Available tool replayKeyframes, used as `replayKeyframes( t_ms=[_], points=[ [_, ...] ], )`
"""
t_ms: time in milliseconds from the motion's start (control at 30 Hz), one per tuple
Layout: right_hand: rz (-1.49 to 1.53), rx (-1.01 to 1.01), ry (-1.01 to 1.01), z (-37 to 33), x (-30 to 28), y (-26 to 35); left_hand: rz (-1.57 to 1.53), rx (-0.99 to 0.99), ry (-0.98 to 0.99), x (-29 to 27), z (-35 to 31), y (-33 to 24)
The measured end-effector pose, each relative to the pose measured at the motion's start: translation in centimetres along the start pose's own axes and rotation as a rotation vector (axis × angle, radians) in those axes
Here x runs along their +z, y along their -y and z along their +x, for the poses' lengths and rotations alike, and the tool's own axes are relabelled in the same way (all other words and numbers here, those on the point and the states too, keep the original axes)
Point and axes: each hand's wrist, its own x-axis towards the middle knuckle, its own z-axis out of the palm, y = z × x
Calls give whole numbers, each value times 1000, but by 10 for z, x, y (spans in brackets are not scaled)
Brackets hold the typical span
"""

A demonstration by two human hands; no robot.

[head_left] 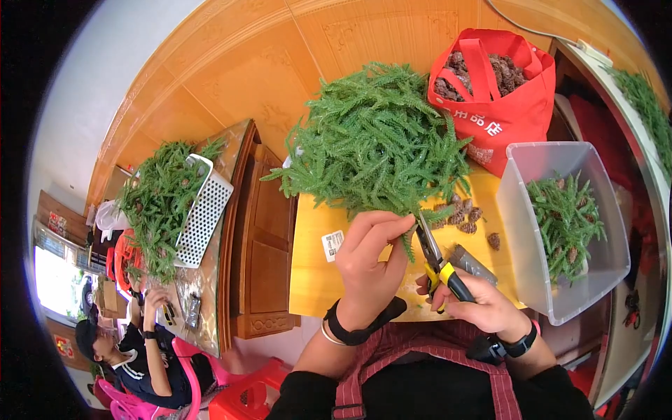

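Observation:
My left hand [369, 264] is closed in a pinch on a green artificial pine sprig [408, 245], just above the front of the table. My right hand [484, 302] grips pliers [439, 262] with black and yellow handles. Their metal jaws point away from me and sit right beside the sprig and my left fingertips; whether they bite on it I cannot make out. Behind my hands lies a big heap of green pine sprigs [378, 140]. Several brown pine cones [467, 215] rest to the right of the sprig. Near the pliers lies a dark, slim bundle [473, 264].
At right stands a clear plastic bin [514, 217] holding sprigs with cones. Behind it, a red bag [521, 129] is full of pine cones. A white label [332, 246] lies on the yellow table [315, 287]. Leftward, a person [150, 357] sits by a white basket [203, 210] and greenery.

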Motion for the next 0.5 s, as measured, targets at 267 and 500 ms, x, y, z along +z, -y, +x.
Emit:
replayKeyframes(
  t_ms=[267, 500],
  points=[
    [73, 0, 14, 1, 0, -4, -161, -149, 36, 0, -3, 5],
    [-145, -86, -32, 3, 0, -6, -379, -309, -8, 1, 1, -4]
  ],
)
